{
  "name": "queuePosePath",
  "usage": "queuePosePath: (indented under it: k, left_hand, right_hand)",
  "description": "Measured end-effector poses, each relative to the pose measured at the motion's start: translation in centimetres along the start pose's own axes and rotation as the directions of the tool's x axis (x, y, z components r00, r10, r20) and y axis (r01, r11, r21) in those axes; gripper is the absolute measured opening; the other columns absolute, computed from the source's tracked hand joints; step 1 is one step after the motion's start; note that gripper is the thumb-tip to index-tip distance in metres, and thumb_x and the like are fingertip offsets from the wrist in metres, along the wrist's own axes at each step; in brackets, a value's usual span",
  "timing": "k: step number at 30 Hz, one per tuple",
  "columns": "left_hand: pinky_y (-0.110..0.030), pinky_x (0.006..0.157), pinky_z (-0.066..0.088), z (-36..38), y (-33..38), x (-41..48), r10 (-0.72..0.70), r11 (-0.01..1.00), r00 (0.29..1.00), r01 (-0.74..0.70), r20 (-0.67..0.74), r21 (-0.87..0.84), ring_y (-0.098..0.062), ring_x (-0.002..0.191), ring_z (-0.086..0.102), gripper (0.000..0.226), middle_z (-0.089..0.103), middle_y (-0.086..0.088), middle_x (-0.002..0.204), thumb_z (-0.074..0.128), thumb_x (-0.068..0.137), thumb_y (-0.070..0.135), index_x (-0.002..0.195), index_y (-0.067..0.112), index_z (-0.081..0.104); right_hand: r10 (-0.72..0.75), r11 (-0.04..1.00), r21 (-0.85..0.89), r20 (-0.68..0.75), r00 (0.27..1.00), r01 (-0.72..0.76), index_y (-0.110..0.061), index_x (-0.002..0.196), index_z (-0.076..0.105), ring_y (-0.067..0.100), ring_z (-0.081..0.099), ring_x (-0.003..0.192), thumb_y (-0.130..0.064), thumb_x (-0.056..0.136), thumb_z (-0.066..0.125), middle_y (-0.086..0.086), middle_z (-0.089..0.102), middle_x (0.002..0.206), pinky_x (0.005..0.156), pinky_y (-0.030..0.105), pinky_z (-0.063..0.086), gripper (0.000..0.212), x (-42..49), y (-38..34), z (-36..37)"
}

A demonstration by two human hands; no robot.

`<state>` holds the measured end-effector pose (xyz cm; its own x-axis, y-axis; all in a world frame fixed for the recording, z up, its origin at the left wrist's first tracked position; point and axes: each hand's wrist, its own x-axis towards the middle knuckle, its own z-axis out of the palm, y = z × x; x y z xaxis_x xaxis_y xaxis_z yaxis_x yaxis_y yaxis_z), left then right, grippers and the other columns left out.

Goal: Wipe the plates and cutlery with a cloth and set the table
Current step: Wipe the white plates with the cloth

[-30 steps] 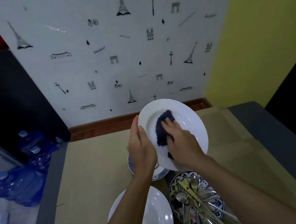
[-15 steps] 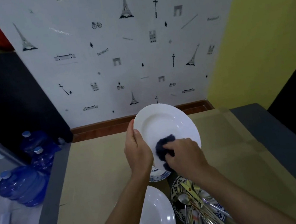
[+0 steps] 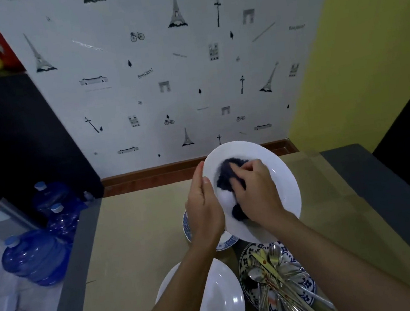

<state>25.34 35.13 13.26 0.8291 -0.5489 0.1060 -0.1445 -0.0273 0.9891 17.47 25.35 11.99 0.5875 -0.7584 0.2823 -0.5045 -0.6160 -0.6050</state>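
A white plate [image 3: 278, 171] is held tilted above the table, its face toward me. My left hand [image 3: 203, 206] grips its left rim. My right hand [image 3: 256, 193] presses a dark blue cloth [image 3: 228, 175] against the plate's face, fingers curled over the cloth. Below, a blue-patterned plate [image 3: 307, 289] holds a pile of spoons and forks [image 3: 275, 278]. Another white plate [image 3: 220, 302] lies at the near edge. A blue-rimmed plate [image 3: 186, 227] sits on the table, mostly hidden under my left hand.
The tan table [image 3: 135, 232] has dark grey edges and stands against a wall with Eiffel Tower wallpaper. Several blue water bottles [image 3: 35, 258] stand on the floor at left beside a dark cabinet. A yellow wall is at right.
My right hand has slid the cloth from the plate's lower part up toward its upper left. My left hand still holds the rim; the plate has tilted a little.
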Motion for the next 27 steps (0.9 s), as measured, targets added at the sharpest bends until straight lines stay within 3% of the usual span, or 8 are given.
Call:
queuePosePath:
  k: [6,10,12,16,19,22,25,27]
  left_hand:
    - [-0.037,0.108,0.046,-0.2,-0.3,0.7,-0.006,1.000,1.000,0.006,-0.005,0.027,-0.008,0.124,0.054,0.040,0.057,0.010,0.136,0.033,0.108,0.025,0.146,0.028,0.047]
    - [-0.032,0.104,0.049,0.3,0.1,-0.1,0.035,0.997,0.998,-0.038,0.045,0.069,-0.009,0.123,0.054,0.041,0.056,0.008,0.139,0.034,0.108,0.027,0.148,0.028,0.044]
    - [-0.029,0.097,0.053,0.2,0.2,-0.2,0.025,0.999,1.000,-0.026,0.004,0.043,-0.008,0.118,0.057,0.040,0.056,0.009,0.136,0.034,0.109,0.028,0.147,0.029,0.044]
    - [-0.027,0.088,0.047,-0.6,0.2,0.8,-0.062,0.998,0.989,0.063,-0.138,0.005,-0.011,0.112,0.055,0.038,0.056,0.014,0.124,0.033,0.109,0.030,0.144,0.031,0.048]
    - [-0.024,0.093,0.041,-0.7,0.0,1.0,-0.038,0.997,0.989,0.047,-0.143,0.064,-0.008,0.113,0.051,0.039,0.054,0.017,0.124,0.032,0.109,0.031,0.145,0.032,0.047]
    - [-0.017,0.094,0.041,0.0,-0.5,-0.1,-0.002,0.994,1.000,0.005,-0.029,0.109,-0.005,0.117,0.050,0.041,0.052,0.016,0.130,0.032,0.109,0.030,0.148,0.030,0.043]
    - [-0.027,0.107,0.041,0.0,-1.0,0.0,0.008,0.995,1.000,-0.006,-0.022,0.095,-0.009,0.126,0.049,0.040,0.054,0.009,0.140,0.032,0.109,0.027,0.147,0.027,0.045]
    - [-0.038,0.109,0.044,-0.7,-1.3,0.9,-0.022,0.996,0.998,0.027,-0.058,0.083,-0.015,0.125,0.052,0.039,0.057,0.005,0.139,0.033,0.108,0.027,0.145,0.027,0.048]
  right_hand:
    - [-0.232,0.973,0.045,0.164,0.959,0.227,-0.025,0.154,0.046,0.017,0.036,0.140,-0.024,0.107,0.048,0.001,0.042,0.157,0.118,0.036,0.035,0.047,-1.8,-0.1,0.3]
    - [-0.031,0.961,-0.271,0.108,0.994,0.059,-0.021,0.165,0.009,0.023,0.004,0.158,-0.030,0.111,0.031,0.004,0.002,0.173,0.130,0.043,0.006,0.059,0.8,1.0,0.1]
    - [0.089,0.909,-0.416,0.121,0.989,-0.031,-0.019,0.165,0.001,0.027,-0.004,0.159,-0.032,0.111,0.026,0.009,-0.004,0.173,0.130,0.045,0.000,0.061,1.6,1.7,-0.6]
    - [0.106,0.875,-0.485,0.201,0.974,0.005,-0.011,0.159,0.030,0.030,0.020,0.156,-0.034,0.107,0.039,0.015,0.025,0.168,0.127,0.041,0.019,0.057,-1.0,1.4,-2.0]
    - [0.070,0.972,-0.236,0.348,0.935,0.015,-0.021,0.157,0.037,0.024,0.031,0.152,-0.024,0.108,0.040,0.004,0.030,0.167,0.121,0.040,0.030,0.050,-4.0,0.5,-1.8]
    - [-0.079,0.996,0.077,0.447,0.891,0.050,-0.028,0.164,0.020,0.014,0.004,0.159,-0.014,0.107,0.040,-0.007,0.009,0.172,0.129,0.043,0.015,0.061,-3.7,0.3,-0.5]
    - [-0.172,0.982,0.151,0.502,0.848,0.110,-0.029,0.164,0.017,0.006,-0.003,0.158,-0.016,0.102,0.039,-0.012,0.007,0.171,0.130,0.038,0.007,0.067,-2.7,0.3,-0.7]
    - [-0.224,0.973,0.175,0.529,0.819,0.153,-0.032,0.159,0.036,0.004,0.010,0.157,-0.016,0.095,0.042,-0.015,0.025,0.167,0.128,0.033,0.014,0.066,-2.8,0.7,-1.4]
